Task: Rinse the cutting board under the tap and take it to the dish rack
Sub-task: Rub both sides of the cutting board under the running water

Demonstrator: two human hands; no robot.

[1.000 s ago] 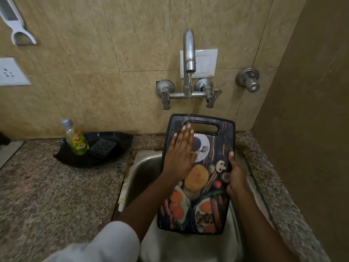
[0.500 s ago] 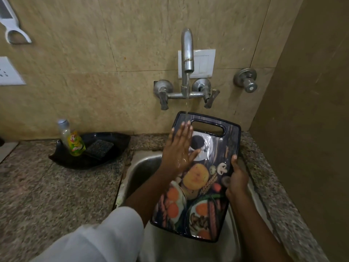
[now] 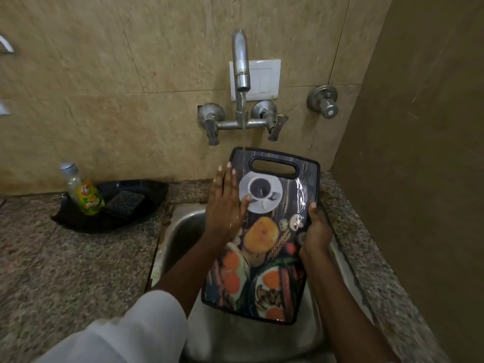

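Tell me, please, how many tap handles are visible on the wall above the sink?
3: the left lever and right lever flank the running spout; a separate round valve sits further right. None seems hidden.

One board (image 3: pixel 264 239), two hands (image 3: pixel 225 205).

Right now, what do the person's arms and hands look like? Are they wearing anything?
Both hands are bare, no gloves. No rings or watch show. The left hand looks wet, and its arm has a loose white sleeve pushed up past the elbow. The right hand and forearm show no sleeve.
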